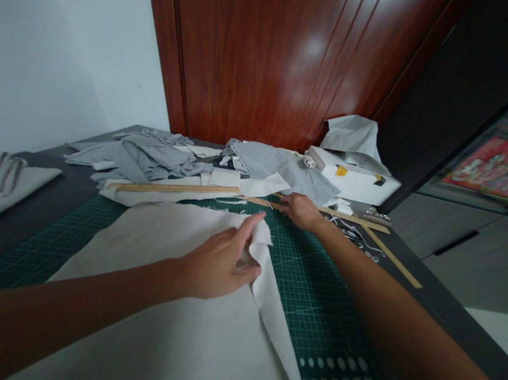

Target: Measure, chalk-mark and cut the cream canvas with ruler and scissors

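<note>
A large piece of off-white fabric [155, 321] lies over the green cutting mat [311, 297], its right edge folded over in a long strip. My left hand [219, 262] grips that folded edge near the far right corner, thumb and fingers on either side of the fold. Farther back, my right hand [298, 210] reaches to the far edge of the mat, fingers curled down at a wooden ruler [342, 215]. What lies between those fingertips is hidden. Loose threads fringe the fabric's far edge.
Grey cloth scraps [148, 155] and a grey fabric piece [276, 165] are heaped behind the mat. Another wooden ruler [176, 189] rests on pale fabric. A white box [353, 179] stands back right, near a thin wooden strip [391, 257]. Folded cloth [8, 186] lies left.
</note>
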Tool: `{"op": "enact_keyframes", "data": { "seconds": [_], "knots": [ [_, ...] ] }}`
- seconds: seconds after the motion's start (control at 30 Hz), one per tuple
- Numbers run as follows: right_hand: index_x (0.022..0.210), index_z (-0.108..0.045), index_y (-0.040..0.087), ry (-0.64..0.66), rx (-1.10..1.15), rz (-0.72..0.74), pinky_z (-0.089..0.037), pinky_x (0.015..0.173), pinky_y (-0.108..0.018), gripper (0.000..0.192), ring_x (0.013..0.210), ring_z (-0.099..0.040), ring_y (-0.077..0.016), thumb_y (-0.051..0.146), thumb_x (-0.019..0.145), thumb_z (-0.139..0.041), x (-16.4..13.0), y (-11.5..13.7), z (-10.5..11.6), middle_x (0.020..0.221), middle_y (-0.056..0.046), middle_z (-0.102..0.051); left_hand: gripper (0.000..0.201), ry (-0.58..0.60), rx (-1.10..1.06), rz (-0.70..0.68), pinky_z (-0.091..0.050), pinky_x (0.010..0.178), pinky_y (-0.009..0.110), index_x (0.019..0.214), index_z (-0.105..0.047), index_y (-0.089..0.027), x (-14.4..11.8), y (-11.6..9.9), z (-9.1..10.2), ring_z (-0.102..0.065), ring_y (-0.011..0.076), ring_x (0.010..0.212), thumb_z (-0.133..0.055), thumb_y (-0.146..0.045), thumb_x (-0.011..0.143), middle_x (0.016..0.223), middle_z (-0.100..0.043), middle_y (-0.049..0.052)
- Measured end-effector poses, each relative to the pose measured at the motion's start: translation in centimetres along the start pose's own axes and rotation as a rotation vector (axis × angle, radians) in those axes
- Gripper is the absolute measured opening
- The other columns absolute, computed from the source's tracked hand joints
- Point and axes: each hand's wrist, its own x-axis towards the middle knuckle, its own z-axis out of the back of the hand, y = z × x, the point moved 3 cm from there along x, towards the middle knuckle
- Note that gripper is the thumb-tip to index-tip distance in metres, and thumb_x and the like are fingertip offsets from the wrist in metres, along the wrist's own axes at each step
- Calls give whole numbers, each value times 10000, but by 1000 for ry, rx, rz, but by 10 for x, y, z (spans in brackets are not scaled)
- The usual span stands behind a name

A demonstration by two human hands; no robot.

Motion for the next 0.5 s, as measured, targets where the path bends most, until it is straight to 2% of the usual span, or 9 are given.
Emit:
{"op": "enact_keyframes", "data": {
  "seconds": [0.07,0.17,0.2,0.23,0.27,0.4,0.5],
  "knots": [
    [1244,-730,179,66,-32,31,-596,1025,-516,248,1176,-722,-274,329,1047,-723,14,1,-2,1319,-100,-737,966,97,146,-111,-375,1200,628,1692,-261,-243,-8,-7,-8,-563,416,1423,-748,-335,863,1551,-582,199],
    [1225,-734,177,161,-67,61,-605,1006,-508,244,1149,-730,-271,335,1039,-734,27,0,-1,1288,-91,-746,1064,273,300,-217,-180,1270,736,1734,-17,-214,-16,-10,-21,-327,439,1611,-703,-379,938,1751,-305,249],
    [1219,-735,175,186,-77,64,-609,997,-504,241,1136,-734,-268,336,1038,-735,30,-1,0,1274,-87,-750,1094,298,313,-220,-148,1276,743,1729,52,-186,-16,-10,-24,-281,429,1635,-695,-383,954,1762,-259,270],
    [1213,-736,176,207,-85,62,-612,989,-497,238,1123,-737,-265,338,1039,-735,32,-2,1,1263,-84,-753,1094,298,326,-227,-138,1282,737,1725,59,-158,-14,-9,-27,-262,419,1644,-691,-390,963,1758,-253,284],
    [1212,-736,174,226,-91,59,-617,980,-491,239,1111,-740,-263,339,1039,-734,34,-3,2,1253,-82,-755,1047,283,347,-239,-152,1287,722,1727,-4,-145,-11,-8,-29,-270,410,1644,-685,-396,972,1750,-276,284],
    [1259,-717,170,282,-107,38,-631,946,-476,281,1087,-746,-260,343,1039,-735,39,-5,4,1254,-84,-750,709,194,424,-299,-278,1248,701,1568,-487,-163,-2,-5,-36,-374,431,1591,-704,-464,964,1693,-423,249],
    [1242,-725,168,328,-133,22,-642,914,-455,276,1057,-753,-255,356,1039,-733,45,-4,4,1238,-77,-756,632,149,442,-303,-298,1229,703,1508,-554,-183,-1,-5,-39,-403,421,1573,-689,-487,970,1669,-469,225]
  ]
}}
